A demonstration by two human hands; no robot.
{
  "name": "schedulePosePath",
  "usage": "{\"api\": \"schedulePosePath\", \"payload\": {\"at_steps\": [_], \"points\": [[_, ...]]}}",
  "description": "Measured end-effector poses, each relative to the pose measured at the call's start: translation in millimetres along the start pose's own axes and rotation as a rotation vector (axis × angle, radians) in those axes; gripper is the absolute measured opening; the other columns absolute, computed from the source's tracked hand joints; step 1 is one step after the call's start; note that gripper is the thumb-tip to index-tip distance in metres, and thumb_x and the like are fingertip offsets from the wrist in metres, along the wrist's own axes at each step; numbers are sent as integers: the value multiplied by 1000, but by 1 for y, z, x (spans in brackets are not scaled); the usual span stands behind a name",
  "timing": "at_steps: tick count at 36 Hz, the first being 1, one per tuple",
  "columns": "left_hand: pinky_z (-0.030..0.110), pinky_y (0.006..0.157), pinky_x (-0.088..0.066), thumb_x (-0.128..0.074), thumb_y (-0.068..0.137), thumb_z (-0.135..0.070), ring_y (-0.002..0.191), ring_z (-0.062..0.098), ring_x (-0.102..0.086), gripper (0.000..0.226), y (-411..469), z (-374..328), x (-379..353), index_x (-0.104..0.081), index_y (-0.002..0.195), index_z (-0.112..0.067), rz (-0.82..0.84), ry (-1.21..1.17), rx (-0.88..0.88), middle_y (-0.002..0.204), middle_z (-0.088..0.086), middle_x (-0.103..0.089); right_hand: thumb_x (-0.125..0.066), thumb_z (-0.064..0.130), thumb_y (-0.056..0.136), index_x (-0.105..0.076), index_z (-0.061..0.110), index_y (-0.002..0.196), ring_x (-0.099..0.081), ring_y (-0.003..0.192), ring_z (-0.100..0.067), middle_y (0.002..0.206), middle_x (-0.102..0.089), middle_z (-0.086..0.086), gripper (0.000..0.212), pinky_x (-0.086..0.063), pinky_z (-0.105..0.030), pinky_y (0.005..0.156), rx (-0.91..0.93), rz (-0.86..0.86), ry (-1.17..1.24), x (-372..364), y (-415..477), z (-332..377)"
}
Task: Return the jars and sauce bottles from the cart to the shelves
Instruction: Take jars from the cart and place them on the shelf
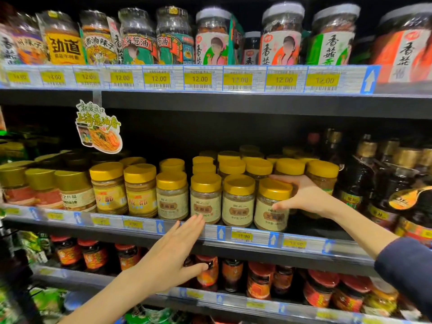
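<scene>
Supermarket shelving fills the head view, dark metal shelves with blue and yellow price strips along each front edge. On the top shelf (pixel 210 99) stand tall clear jars with grey lids and bright printed labels. A paper advert tag (pixel 98 127) showing noodles hangs below that shelf on the left.

On the middle shelf (pixel 257 239) stand rows of gold-lidded jars, several deep, with dark sauce bottles (pixel 364 174) to their right. At the right end of the front row is a cream-labelled jar (pixel 272 205), upright on the shelf just beside its matching neighbour (pixel 238 201). The right hand (pixel 306 195), from a dark blue sleeve (pixel 406 272), has its grip around this end jar: thumb on the front label, fingers reaching round the back near the lid.

The left hand (pixel 173 256) hovers in front of the middle shelf's edge, flat and spread wide, holding nothing. Its fingertips are close to the base of another cream-labelled jar (pixel 205 198); whether they touch it cannot be told.

On the lower shelf (pixel 233 300) stand red-lidded jars of dark red sauce (pixel 259 281).
</scene>
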State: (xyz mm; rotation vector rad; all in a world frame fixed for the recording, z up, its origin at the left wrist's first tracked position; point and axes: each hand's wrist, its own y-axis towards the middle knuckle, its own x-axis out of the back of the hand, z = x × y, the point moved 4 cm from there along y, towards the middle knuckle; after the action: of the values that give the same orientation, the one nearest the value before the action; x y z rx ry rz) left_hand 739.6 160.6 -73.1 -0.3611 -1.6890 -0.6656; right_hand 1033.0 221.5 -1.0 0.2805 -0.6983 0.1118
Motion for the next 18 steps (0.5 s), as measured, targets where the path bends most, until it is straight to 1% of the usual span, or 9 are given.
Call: {"api": "schedulePosePath", "payload": {"at_steps": [3, 5, 8, 10, 14, 16, 18], "points": [[19, 113, 15, -25, 75, -71, 139, -4, 18, 92, 1, 0, -1, 14, 146, -27, -6, -4, 2, 151, -16, 20, -83, 14, 64, -44, 23, 137, -45, 126, -17, 138, -47, 2, 83, -40, -41, 106, 8, 12, 3, 0, 1, 1], [18, 110, 18, -30, 78, -72, 139, -4, 18, 92, 0, 1, -3, 14, 146, -27, -15, 7, -2, 151, -15, 20, -83, 13, 65, -44, 24, 137, -45, 126, -15, 137, -47, 5, 82, -39, -39, 107, 13, 25, 12, -1, 3, 1], [21, 112, 17, -36, 83, -64, 140, -3, 17, 88, -1, 3, -5, 12, 146, -26, -28, 18, -5, 152, -13, 19, -84, 16, 63, -44, 26, 137, -46, 127, -16, 139, -48, 5, 85, -39, -46, 107, 6, 34, 32, -2, 3, 0], [24, 115, 13, -36, 83, -63, 140, -3, 16, 88, -1, 2, -6, 10, 147, -25, -34, 18, -7, 152, -13, 18, -84, 21, 62, -43, 26, 138, -46, 128, -16, 140, -47, 5, 87, -39, -48, 107, 18, 53, 39, -3, 2, 1], [26, 111, 19, -35, 82, -63, 141, 0, 14, 88, -1, 1, -5, 7, 148, -23, -39, 27, -4, 152, -13, 15, -82, 36, 55, -40, 28, 139, -44, 129, -15, 142, -44, 6, 93, -39, -47, 107, 27, 80, 14, -4, -1, 2], [27, 111, 19, -34, 82, -64, 141, 1, 13, 88, 0, 1, -5, 6, 148, -22, -45, 37, -3, 153, -11, 13, -83, 36, 58, -38, 29, 140, -41, 131, -17, 144, -40, 5, 94, -37, -48, 108, 20, 90, -1, -3, -1, 0], [26, 110, 19, -34, 82, -64, 141, 2, 13, 88, 1, 2, -6, 5, 148, -22, -41, 41, 3, 152, -11, 14, -83, 39, 60, -35, 30, 141, -40, 132, -18, 147, -37, 4, 94, -36, -48, 109, 23, 99, -21, -2, -1, 0]]}}
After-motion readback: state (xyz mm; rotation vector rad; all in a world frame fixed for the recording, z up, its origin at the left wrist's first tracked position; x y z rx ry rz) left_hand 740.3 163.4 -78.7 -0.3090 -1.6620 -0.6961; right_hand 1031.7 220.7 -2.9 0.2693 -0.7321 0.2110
